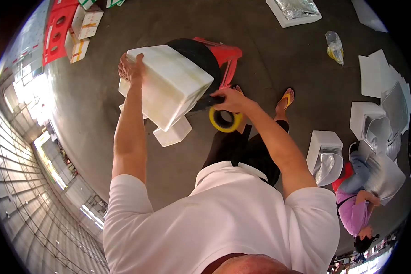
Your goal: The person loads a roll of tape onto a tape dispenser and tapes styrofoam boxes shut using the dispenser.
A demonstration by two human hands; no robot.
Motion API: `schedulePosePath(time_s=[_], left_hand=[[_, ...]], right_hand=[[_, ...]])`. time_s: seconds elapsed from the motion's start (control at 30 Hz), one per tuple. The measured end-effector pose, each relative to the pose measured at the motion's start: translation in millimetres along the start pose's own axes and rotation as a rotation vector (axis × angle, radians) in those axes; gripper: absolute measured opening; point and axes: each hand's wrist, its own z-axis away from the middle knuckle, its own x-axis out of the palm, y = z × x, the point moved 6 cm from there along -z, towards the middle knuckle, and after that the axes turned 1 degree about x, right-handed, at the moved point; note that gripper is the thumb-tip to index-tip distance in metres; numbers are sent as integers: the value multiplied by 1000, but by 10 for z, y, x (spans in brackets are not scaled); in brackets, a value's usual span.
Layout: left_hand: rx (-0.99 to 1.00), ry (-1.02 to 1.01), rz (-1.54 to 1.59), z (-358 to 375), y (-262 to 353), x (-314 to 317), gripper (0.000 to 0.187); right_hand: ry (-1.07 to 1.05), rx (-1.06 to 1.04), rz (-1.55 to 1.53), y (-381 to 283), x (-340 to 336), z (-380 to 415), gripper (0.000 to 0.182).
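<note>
A white foam box [169, 84] rests tilted on a round black-topped stool [194, 52] with red legs. My left hand [131, 69] grips the box at its far left edge, thumb on the upper face and fingers over the end. On the other side, my right hand [231, 100] is closed on a tape dispenser, close to the box's near right corner. A roll of yellow tape [213, 119] with a dark core hangs below those fingers. The dispenser's dark body is mostly hidden by the hand and box. Another white foam box [173, 132] lies on the floor beneath.
Foam boxes with silver liners [326, 157] stand at the right, where a co-worker in a purple shirt [354, 214] handles a silver sheet. A foil-lined box [294, 11] and a clear plastic bag [334, 48] lie on the floor. Taped boxes [80, 49] and red crates [59, 34] are upper left.
</note>
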Motion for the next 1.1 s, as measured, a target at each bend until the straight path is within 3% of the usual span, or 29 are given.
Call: schedulePosePath(time_s=[0.03, 0.1, 0.13, 0.17, 0.2, 0.27, 0.33, 0.37, 0.43, 0.53, 0.57, 0.67, 0.73, 0.8, 0.87, 0.9, 0.97, 1.07, 1.1], left_hand=[[-55, 24, -4, 2, -74, -9, 79], [-88, 66, 9, -62, -191, 15, 81], [-210, 84, -39, -89, -456, 31, 82], [-341, 101, -80, -118, -633, -28, 83], [-345, 110, -64, -50, -575, -92, 83], [-549, 57, -64, 163, -604, -194, 84], [-505, 50, -68, 112, -599, -140, 82], [-514, 64, -87, 94, -584, -148, 80], [-545, 120, -105, 76, -561, -186, 76], [-652, -29, -20, -22, -873, -84, 74], [-665, -34, 3, 8, -925, 56, 74], [-554, 136, 50, -71, -848, 5, 74], [-599, 78, -118, 147, -624, -196, 78], [-578, 118, -186, 113, -713, -117, 85], [-452, 25, -28, 17, -527, 95, 90], [-484, 6, -55, 256, -1050, -210, 93], [-446, -124, 5, 341, -835, -499, 88], [-453, -163, 208, 393, -1273, -634, 84], [-527, -137, 226, 635, -1698, -698, 84]], right_hand=[[2, -2, -3, -100, 128, -63, 54], [-308, -200, 595, -314, 565, -81, 53], [-280, -209, 516, -254, 658, -39, 52], [-133, -213, 264, -185, 567, 3, 50], [2, -214, 13, -3, 394, 73, 48], [355, -30, -358, 303, -113, -11, 54], [728, 39, -692, 56, -628, -35, 59], [719, 41, -679, 17, -604, -312, 59], [1248, -123, -559, -24, -626, -607, 61], [1289, -260, -385, -170, -90, -337, 65], [1182, -80, -403, -44, 78, -186, 67], [878, 136, -317, 266, 430, 127, 72], [839, 308, -289, 63, 426, 416, 72], [867, 272, -845, 374, 321, 440, 61], [793, 99, -1393, -135, -90, 541, 51], [681, 126, -1382, -338, 42, 529, 47], [623, 57, -1337, -479, -298, 524, 45], [528, 20, -1260, -829, -336, 294, 45], [424, 18, -1244, -1003, -96, 270, 45]])
